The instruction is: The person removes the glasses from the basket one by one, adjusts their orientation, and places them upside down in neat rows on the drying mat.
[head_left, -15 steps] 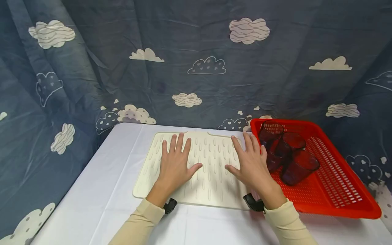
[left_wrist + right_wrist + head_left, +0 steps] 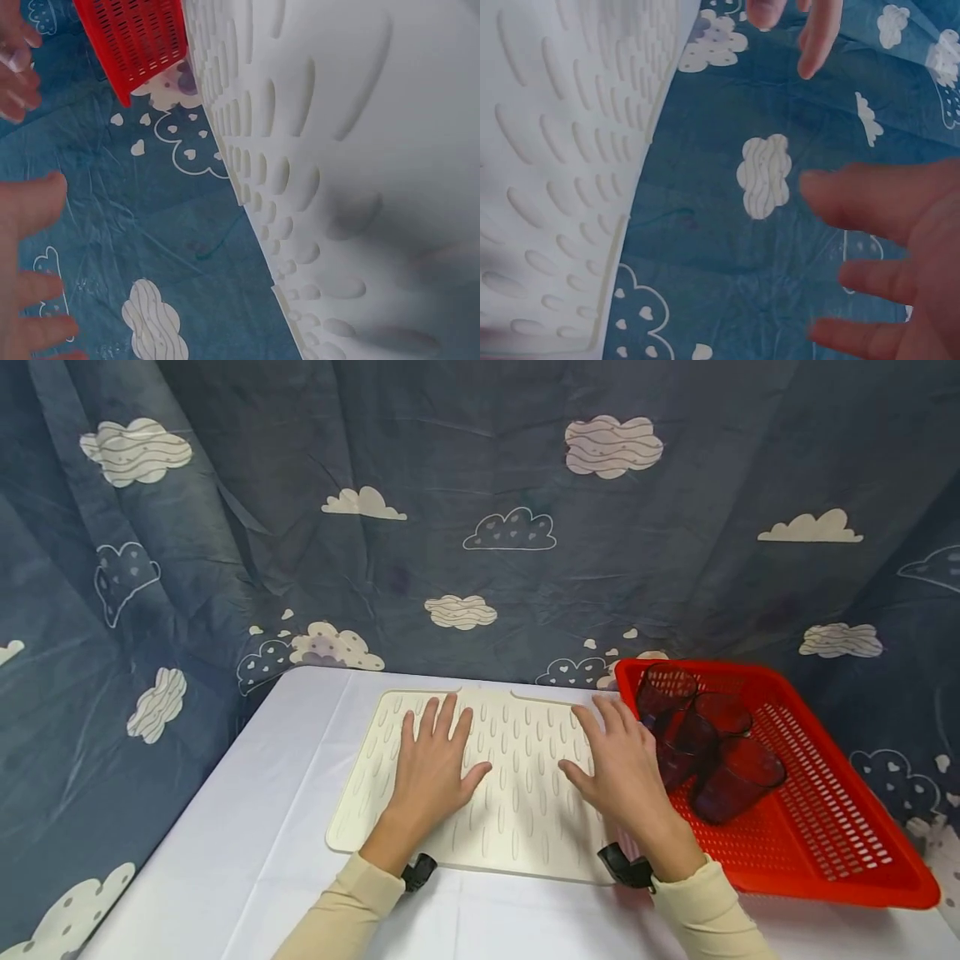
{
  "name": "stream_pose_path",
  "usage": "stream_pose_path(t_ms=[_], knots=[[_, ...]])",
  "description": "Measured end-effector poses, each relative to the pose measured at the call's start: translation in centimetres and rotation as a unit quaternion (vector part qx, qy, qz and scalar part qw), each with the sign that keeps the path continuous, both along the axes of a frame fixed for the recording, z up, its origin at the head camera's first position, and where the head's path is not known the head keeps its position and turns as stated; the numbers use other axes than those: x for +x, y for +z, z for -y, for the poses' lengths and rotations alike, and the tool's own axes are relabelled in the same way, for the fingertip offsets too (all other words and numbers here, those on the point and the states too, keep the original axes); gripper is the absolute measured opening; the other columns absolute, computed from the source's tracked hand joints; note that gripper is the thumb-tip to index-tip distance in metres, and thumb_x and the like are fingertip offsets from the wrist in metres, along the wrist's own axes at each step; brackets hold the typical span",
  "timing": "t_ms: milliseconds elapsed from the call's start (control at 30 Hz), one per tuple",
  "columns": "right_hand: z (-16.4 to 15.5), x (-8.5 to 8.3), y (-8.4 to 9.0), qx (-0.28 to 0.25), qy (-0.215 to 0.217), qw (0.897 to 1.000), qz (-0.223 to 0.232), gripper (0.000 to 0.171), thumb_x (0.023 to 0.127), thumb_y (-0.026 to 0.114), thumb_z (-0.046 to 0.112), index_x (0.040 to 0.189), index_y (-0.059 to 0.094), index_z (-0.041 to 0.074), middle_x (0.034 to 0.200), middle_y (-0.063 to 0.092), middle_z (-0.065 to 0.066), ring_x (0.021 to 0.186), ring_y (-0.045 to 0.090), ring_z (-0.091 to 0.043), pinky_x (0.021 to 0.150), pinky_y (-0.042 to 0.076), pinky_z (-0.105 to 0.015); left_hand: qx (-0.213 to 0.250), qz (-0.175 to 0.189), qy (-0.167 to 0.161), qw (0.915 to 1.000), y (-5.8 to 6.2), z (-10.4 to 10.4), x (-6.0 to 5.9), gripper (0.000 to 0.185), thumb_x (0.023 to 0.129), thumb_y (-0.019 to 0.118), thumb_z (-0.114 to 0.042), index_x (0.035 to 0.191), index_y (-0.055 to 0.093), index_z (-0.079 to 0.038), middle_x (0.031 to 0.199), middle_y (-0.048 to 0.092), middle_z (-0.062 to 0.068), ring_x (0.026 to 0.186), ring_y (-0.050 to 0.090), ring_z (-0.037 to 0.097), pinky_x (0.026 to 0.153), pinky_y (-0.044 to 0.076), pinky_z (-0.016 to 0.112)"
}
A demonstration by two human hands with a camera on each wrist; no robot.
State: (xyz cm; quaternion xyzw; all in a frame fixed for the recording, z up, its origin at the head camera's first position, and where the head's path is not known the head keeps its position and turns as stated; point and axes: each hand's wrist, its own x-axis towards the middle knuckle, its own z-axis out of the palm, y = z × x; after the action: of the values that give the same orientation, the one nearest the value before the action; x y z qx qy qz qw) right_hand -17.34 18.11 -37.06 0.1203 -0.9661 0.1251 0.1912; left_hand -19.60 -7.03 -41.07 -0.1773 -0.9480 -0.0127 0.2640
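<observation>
My left hand (image 2: 429,777) hovers over the left half of a cream ridged drying mat (image 2: 517,827), fingers spread and holding nothing. Over the mat's right edge is my right hand (image 2: 622,768), also empty, its fingers parted and slightly bent. In both wrist views the hands show raised above the mat surface (image 2: 405,90). Right of the right hand stands a red plastic basket (image 2: 847,810). Several dark, see-through drinking glasses (image 2: 738,777) lie tilted together in its left part, close to the right hand's fingers.
The mat and basket stand on a table with a white cloth (image 2: 247,827). A dark blue curtain (image 2: 420,560) with cloud prints hangs behind the table and along its sides. A black wrist strap mount (image 2: 626,867) sits below the right hand.
The head view has tipped up slightly, so the scene sits lower. The right hand's fingers have bent a little more; the left hand stays almost the same.
</observation>
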Motion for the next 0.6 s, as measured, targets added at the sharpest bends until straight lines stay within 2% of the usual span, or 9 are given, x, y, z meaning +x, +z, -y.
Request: stream_pose_path(t_ms=[100,233,433,600], knots=[[-0.3,0.2,0.2,-0.017,0.019,0.999,-0.032,0.062,0.077,0.082,0.024,0.131,0.059,0.007,0.136,0.056,-0.021,0.130,0.047,-0.041,0.096,0.045,-0.064,0.013,-0.022,-0.025,0.9994,0.1,0.3,0.3,0.065,0.086,0.071,-0.049,0.137,0.055,-0.013,0.147,0.050,0.011,0.139,0.044,0.033,0.111,0.038,0.058],[-0.8,0.5,0.5,-0.031,0.030,0.998,-0.043,0.057,0.076,0.083,0.022,0.127,0.062,0.006,0.131,0.059,-0.019,0.125,0.051,-0.040,0.094,0.048,-0.062,0.028,-0.034,-0.041,0.9982,0.1,0.8,0.7,0.060,0.083,0.076,-0.040,0.133,0.059,-0.011,0.138,0.058,0.011,0.136,0.049,0.033,0.110,0.041,0.055],[-0.9,0.9,0.8,-0.021,0.010,1.000,-0.017,0.074,0.076,0.083,0.022,0.140,0.051,0.005,0.137,0.054,-0.022,0.128,0.049,-0.041,0.100,0.046,-0.063,0.027,-0.022,-0.044,0.9984,0.1,1.3,0.9,0.061,0.083,0.077,-0.037,0.133,0.058,-0.009,0.139,0.058,0.013,0.138,0.047,0.034,0.111,0.039,0.055],[-1.0,1.4,1.4,-0.017,0.013,1.000,0.004,0.084,0.075,0.084,0.022,0.146,0.042,0.004,0.142,0.051,-0.024,0.130,0.047,-0.042,0.105,0.043,-0.063,0.043,-0.015,-0.080,0.9958,0.3,1.2,1.0,0.059,0.084,0.077,-0.034,0.133,0.059,-0.008,0.139,0.058,0.013,0.139,0.047,0.034,0.110,0.042,0.053]])
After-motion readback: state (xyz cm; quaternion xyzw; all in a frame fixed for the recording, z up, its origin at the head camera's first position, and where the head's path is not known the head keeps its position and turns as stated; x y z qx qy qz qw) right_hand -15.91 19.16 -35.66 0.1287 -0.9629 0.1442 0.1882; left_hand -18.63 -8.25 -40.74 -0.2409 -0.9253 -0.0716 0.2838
